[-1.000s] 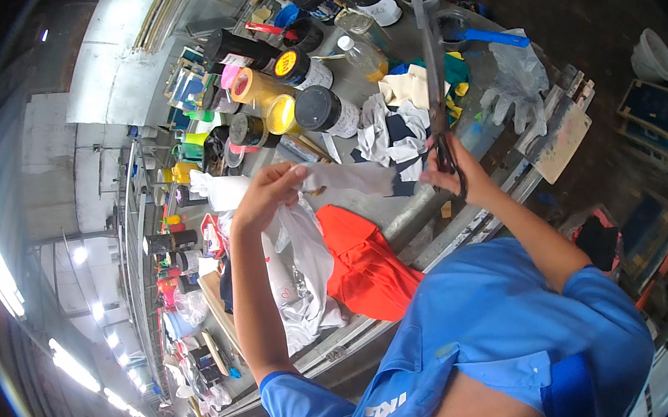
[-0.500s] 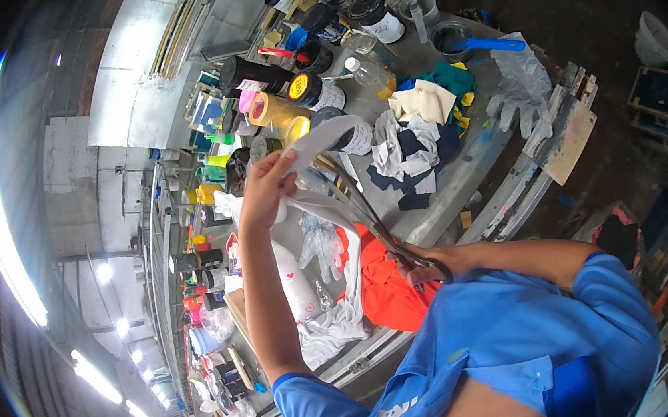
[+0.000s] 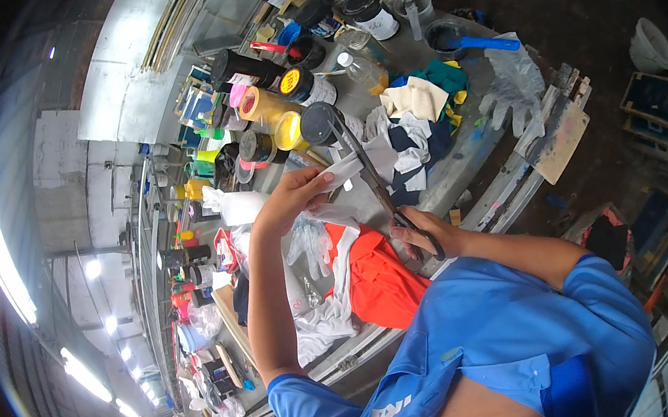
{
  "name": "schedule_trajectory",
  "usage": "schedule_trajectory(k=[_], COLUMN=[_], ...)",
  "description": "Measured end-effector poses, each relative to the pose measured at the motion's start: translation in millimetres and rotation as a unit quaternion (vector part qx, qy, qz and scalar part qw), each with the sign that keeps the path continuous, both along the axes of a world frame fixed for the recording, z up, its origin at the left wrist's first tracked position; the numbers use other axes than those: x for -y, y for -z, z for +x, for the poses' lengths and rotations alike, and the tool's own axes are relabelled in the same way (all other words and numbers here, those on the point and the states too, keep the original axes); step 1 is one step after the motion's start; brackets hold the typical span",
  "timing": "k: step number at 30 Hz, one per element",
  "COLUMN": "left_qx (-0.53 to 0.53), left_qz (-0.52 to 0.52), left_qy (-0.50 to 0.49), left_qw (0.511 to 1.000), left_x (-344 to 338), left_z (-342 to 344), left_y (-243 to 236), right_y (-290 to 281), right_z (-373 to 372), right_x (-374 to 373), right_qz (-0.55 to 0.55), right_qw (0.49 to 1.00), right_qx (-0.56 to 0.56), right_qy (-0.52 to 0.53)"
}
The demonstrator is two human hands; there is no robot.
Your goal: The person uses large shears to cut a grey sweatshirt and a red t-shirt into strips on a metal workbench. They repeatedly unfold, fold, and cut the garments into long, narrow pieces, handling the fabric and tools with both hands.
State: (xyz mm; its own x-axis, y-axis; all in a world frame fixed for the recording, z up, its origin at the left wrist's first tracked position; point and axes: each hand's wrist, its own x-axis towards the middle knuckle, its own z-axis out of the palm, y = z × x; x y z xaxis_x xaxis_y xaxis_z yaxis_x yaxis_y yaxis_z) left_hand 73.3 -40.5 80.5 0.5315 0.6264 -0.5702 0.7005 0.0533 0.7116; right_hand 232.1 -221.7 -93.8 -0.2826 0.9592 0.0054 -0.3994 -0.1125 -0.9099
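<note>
Left hand: the left hand (image 3: 294, 198) is raised over the middle of the workbench (image 3: 467, 167), fingers pinched on one end of a white cloth strip (image 3: 358, 167).
Right hand: the right hand (image 3: 421, 236) is closed through the handles of one pair of scissors (image 3: 381, 192), near the front edge of the workbench.
Cloth strip: one strip, held off the surface; it runs from the left fingers toward the blades and touches them, up and left of the right hand.
Scissors: the long blades point away from the person, toward the far side of the workbench; the strip lies across them. Whether the blades are parted or closed cannot be told.
Rags: one heap of white, cream, dark blue and green rags (image 3: 414, 116) lies just beyond the scissor tips.
Orange cloth: one orange cloth (image 3: 377, 281) lies at the front edge, below both hands.
Gloves: one pair of clear gloves (image 3: 511, 83) lies toward the right end.
Jars: many lidded jars and tape rolls (image 3: 284, 105) crowd the far side; too many overlap to count exactly.
</note>
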Motion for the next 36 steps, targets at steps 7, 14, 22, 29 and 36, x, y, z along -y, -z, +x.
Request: schedule_trajectory(k=[7,14,22,29,36], left_qx=[0.073,-0.006,-0.204,0.005,0.093], left_qz=[-0.008,-0.063,-0.108,-0.052,0.02], left_qy=[0.004,0.114,0.244,-0.02,-0.124], left_qw=[0.997,0.991,0.942,0.998,0.988], left_x=[-3,37,35,6,-32], left_z=[-2,19,-10,-47,-32], left_y=[9,7,24,2,-23], right_y=[7,3,-4,15,43], right_z=[10,0,31,53,27], right_x=[-1,-14,-11,-21,0], right_qz=[-0.078,0.012,0.027,0.028,-0.001], right_qw=[0.995,0.98,0.946,0.949,0.977], right_qx=[0.061,-0.117,0.006,0.034,-0.213], right_qy=[0.017,0.158,0.322,0.312,-0.002])
